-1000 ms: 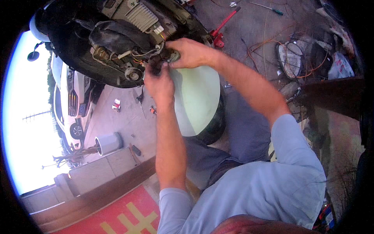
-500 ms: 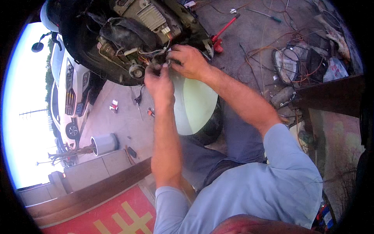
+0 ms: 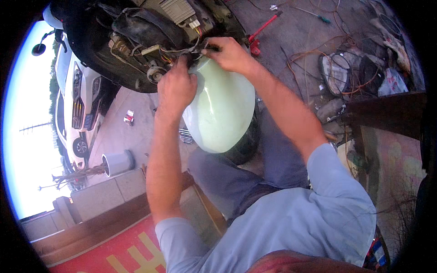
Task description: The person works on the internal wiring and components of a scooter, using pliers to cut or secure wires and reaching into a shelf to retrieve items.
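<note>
The dark underside of a vehicle body (image 3: pixel 91 50) fills the upper middle, with a finned metal unit (image 3: pixel 175 10), a black rubber piece (image 3: pixel 141 27), wiring (image 3: pixel 166 59) and a round metal part (image 3: pixel 155 75). My left hand (image 3: pixel 177 86) reaches up into the wiring below the rubber piece, fingers closed, tips hidden. My right hand (image 3: pixel 225 54) is just right of it, fingers curled at the dark wires; what either holds is unclear. Below both hands lies a glossy pale green fender (image 3: pixel 221 113) over a black tire (image 3: pixel 243 145), between my legs.
Right: a red long-handled tool (image 3: pixel 261 29), a green-handled screwdriver (image 3: pixel 322 19), tangled cables, a plastic bag (image 3: pixel 392 83) and a dark beam (image 3: pixel 382 111). Left: a parked white car (image 3: pixel 84 100), a white planter (image 3: pixel 117 161), a small carton (image 3: pixel 129 117) and a red sign (image 3: pixel 127 248).
My left hand and forearm have moved left, uncovering more of the fender. My right hand has shifted up and slightly right compared with half a second ago.
</note>
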### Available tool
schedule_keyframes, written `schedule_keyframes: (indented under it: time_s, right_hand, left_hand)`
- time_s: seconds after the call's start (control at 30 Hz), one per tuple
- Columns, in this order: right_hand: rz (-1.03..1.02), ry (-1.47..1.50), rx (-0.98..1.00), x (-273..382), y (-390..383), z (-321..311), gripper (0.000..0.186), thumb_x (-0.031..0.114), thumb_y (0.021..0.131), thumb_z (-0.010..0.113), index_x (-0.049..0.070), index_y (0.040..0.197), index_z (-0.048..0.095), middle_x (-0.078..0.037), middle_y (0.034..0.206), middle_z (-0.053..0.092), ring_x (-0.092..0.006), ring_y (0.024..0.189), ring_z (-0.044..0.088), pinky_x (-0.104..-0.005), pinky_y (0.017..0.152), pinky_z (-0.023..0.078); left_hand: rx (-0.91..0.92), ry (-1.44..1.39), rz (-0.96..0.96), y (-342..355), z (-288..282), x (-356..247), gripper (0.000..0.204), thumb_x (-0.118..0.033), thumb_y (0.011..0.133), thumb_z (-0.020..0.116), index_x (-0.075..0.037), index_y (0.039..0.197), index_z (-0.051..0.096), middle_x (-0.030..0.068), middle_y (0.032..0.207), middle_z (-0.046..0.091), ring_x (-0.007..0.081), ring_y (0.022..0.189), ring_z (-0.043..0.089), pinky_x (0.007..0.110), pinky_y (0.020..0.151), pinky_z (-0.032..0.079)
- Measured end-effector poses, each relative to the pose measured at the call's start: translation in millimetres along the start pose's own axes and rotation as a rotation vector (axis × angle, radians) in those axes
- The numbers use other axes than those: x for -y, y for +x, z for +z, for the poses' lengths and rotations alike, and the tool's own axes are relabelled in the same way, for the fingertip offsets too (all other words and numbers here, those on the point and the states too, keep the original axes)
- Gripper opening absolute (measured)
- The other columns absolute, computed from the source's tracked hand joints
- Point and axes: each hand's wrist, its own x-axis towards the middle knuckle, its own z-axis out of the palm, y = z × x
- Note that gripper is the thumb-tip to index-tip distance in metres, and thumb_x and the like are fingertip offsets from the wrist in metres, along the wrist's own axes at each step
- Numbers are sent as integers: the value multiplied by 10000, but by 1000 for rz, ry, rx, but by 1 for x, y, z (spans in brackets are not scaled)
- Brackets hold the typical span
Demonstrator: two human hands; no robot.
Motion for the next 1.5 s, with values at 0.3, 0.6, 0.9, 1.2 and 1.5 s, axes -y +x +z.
schedule_keyframes:
  time_s: [0.3,0.6,0.9,1.2,1.5]
  right_hand:
    - [14,-77,218,-31,31,13,351,246,880,733,-5,1123,697,-228,1043,716,-349,986,692,-397,883,527]
    - [178,211,-101,-45,18,23,331,139,851,761,-41,1113,669,-128,1035,730,-192,960,655,-341,880,514]
    - [78,341,-261,-28,4,31,289,85,845,741,8,1115,673,-126,1024,727,-178,932,646,-334,887,513]
    - [108,71,-148,-13,12,18,249,56,750,634,-1,989,675,-283,938,684,-472,934,660,-537,848,533]
    - [6,-261,154,-12,25,-8,229,117,713,673,-10,901,700,-245,875,696,-435,875,686,-502,782,560]
  left_hand:
    - [266,-95,58,22,-17,10,593,-249,810,662,-11,1338,535,292,1235,624,454,1160,596,502,1008,474]
    - [340,-20,37,24,-18,9,619,-249,801,671,-21,1359,532,307,1265,604,451,1182,586,496,1039,461]
    - [253,108,208,12,-16,5,610,-283,797,697,-58,1347,562,259,1230,619,439,1038,647,522,882,539]
    - [487,58,-60,28,-34,-6,749,-230,743,724,-14,1417,479,292,1299,578,480,1174,567,521,1006,475]
    - [304,-54,89,30,-8,15,671,-232,713,710,-4,1316,523,299,1120,636,482,1042,618,540,916,502]
